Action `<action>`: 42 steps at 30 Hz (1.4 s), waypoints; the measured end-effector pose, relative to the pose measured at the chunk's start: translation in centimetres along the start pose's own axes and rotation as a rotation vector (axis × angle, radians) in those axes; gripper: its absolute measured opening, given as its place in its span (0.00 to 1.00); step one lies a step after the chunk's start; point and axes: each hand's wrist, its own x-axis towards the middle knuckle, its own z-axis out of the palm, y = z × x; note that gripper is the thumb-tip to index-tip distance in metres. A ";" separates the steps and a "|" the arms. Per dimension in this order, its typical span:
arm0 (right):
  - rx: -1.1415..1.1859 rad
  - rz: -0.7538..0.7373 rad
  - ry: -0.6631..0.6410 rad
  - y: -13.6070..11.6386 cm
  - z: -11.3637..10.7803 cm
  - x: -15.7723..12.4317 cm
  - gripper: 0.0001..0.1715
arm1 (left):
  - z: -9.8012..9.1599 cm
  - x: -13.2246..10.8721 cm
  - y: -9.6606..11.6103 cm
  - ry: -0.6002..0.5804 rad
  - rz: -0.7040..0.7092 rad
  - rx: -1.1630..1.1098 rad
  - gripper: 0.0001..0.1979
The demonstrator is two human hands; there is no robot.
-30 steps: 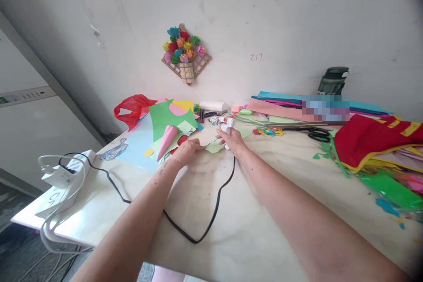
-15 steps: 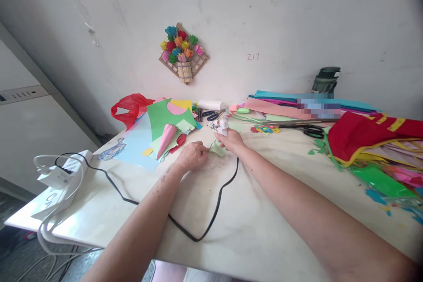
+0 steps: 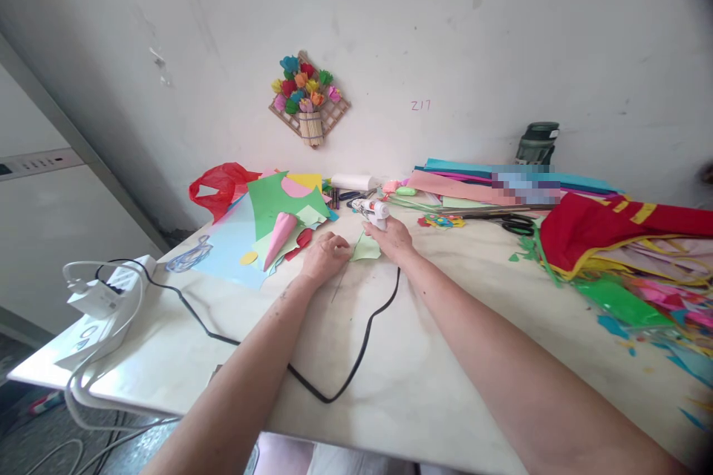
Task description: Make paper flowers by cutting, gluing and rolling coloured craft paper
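Right hand (image 3: 396,239), centre of the frame: fingers wrapped round a white glue gun (image 3: 373,209), its nose toward the left; the hold presumably steadies its aim. Left hand (image 3: 327,256), just left of it: fingers curled, tips beside a thin dark strand (image 3: 341,280); whether they pinch it cannot be told. Pale green paper piece (image 3: 366,247): between the hands, on the surface (image 3: 390,378) or just above it, likely placed so both can reach it. Black cord (image 3: 326,400): slack loop, lower centre, passing under the left forearm toward the power strip (image 3: 92,334) at lower left; the slack probably lets the glue gun move freely. Pink paper cone (image 3: 279,240) and coloured sheets (image 3: 278,197): left of centre, seemingly within easy reach. Black-handled scissors (image 3: 518,224): right of centre, well apart from both hands.
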 end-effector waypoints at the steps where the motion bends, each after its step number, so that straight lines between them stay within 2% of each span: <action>1: 0.012 -0.009 -0.009 -0.2 -0.2 0.1 0.19 | 0.1 0.1 -0.1 -0.004 0.012 0.007 0.11; 6: 0.215 -0.014 -0.116 -1.1 -0.3 0.2 0.16 | 0.1 0.2 -0.3 -0.068 0.104 0.083 0.14; 11: 0.581 0.170 -0.187 -2.4 -0.2 -0.5 0.19 | -0.3 0.0 0.3 -0.084 0.217 0.204 0.14; 14: 0.690 0.250 -0.199 -2.3 0.0 -0.9 0.20 | -0.4 -0.1 0.5 -0.079 0.256 0.227 0.14; 20: 0.595 0.339 -0.193 -1.2 0.4 -0.9 0.19 | -0.4 -0.2 0.3 -0.057 0.200 0.122 0.12; 27: 0.572 0.327 -0.182 -0.7 0.6 -0.7 0.18 | -0.5 -0.2 0.6 -0.032 0.162 0.119 0.10; 34: 0.563 0.331 -0.181 -0.5 0.5 -0.8 0.20 | -0.2 -0.3 0.6 0.004 0.060 0.008 0.06; 42: 0.599 0.330 -0.182 -0.4 0.5 -0.9 0.19 | -0.9 -0.5 1.0 0.007 0.013 -0.024 0.05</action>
